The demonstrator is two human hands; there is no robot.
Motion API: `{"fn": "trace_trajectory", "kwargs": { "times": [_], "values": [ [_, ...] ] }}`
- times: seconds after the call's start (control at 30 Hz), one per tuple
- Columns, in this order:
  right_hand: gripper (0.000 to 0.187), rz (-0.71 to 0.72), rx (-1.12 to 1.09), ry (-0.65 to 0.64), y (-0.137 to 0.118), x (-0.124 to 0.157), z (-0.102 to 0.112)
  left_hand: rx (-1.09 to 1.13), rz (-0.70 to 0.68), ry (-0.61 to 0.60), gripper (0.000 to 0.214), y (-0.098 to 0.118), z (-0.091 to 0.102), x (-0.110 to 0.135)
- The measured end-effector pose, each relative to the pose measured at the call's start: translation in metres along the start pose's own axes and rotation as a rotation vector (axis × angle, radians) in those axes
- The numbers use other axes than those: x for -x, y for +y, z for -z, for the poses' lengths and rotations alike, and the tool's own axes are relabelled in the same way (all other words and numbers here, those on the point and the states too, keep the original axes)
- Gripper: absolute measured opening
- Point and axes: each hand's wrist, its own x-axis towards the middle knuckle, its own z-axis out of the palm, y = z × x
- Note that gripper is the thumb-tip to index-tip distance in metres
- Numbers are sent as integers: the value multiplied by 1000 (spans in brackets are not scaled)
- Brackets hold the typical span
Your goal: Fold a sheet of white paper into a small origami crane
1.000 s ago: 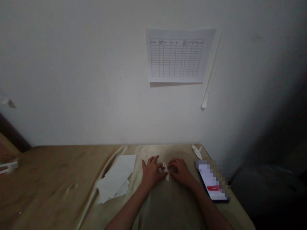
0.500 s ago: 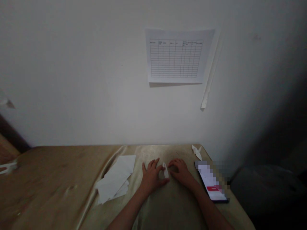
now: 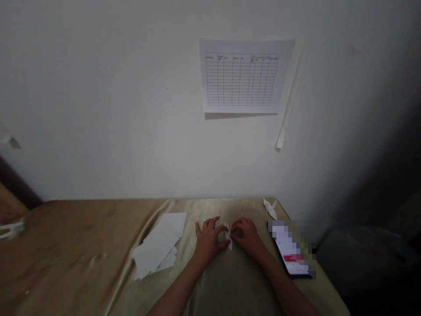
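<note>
A small, narrow piece of folded white paper (image 3: 230, 245) stands between my two hands on the cloth-covered table. My left hand (image 3: 209, 237) has its thumb and index finger closed on the paper's left side, while its other fingers fan out. From the right, my right hand (image 3: 247, 235) pinches the paper's edge with thumb and index fingertips, the remaining fingers curled. The fingertips cover much of the paper's middle, so its exact folds are hard to make out.
Several white paper sheets (image 3: 159, 243) lie overlapped to the left. A phone (image 3: 289, 252) with a lit, partly blurred screen lies at the right edge, a folded white paper figure (image 3: 270, 209) beyond it. A printed table sheet (image 3: 243, 79) hangs on the wall.
My left thumb has moved up against the folded paper, and my right fingertips have come in to touch it. The paper's lower tip now shows below the fingers.
</note>
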Motion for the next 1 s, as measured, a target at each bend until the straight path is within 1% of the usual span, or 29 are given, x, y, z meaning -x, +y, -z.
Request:
{"fn": "trace_trajectory", "kwargs": {
  "times": [0.1,0.3,0.43,0.6,0.77,1.0],
  "values": [
    [6,1,5,8,1,0,-1,-8,-3,3,36,1,3,1],
    [6,-23,26,-18,3,-1,-3,-53,-18,-9,37,4,7,4],
    [5,-27,50,-25,2,-1,-3,-75,-28,-5,35,3,6,4],
    [5,-15,74,-31,0,-1,-2,-92,-1,-5,35,1,4,3],
    [5,-36,100,-47,-2,-2,-1,-107,6,7,40,-3,2,2],
    [7,-29,103,-46,0,-1,-2,-113,24,-31,51,-7,6,-5]
  ]
}}
